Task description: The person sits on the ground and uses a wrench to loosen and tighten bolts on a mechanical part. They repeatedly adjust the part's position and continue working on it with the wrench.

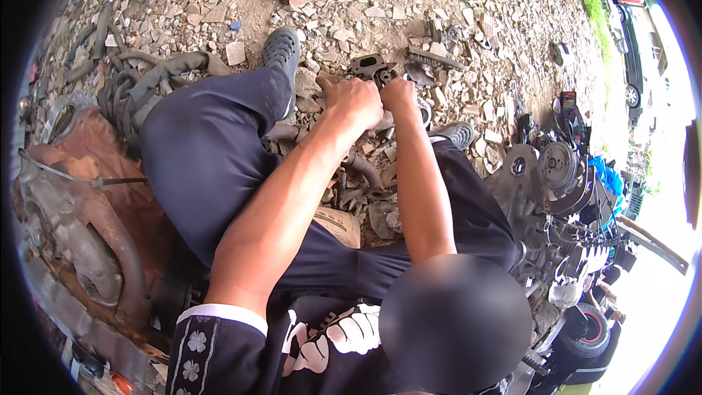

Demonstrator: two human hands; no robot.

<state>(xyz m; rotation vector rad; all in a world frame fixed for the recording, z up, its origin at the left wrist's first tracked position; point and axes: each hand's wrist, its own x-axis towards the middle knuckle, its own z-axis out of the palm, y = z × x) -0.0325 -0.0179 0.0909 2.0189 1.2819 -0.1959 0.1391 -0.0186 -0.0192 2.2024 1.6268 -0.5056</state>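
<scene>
Both my hands are close together in front of me, over the stony ground, between my left shoe (281, 51) and right shoe (458, 134). The metal part (364, 63), a dark flange with a squarish opening, lies just beyond my knuckles, on the far side.

Key relation: the part's visible flange runs roughly left to right, across the line of my forearms. My left hand (356, 104) sits at its near edge; my right hand (399, 96) is by its right end. Neither is plainly nearer. The rest of the part is hidden behind my fists, so its full length is uncertain.

Hand state: fingers curled on both. My fingertips are covered, so I cannot tell whether either hand is clamped on the part or only resting against it.

Surroundings: a toothed metal strip (437, 58) lies far right; a curved pipe (363, 169) lies nearer, between my legs.
</scene>
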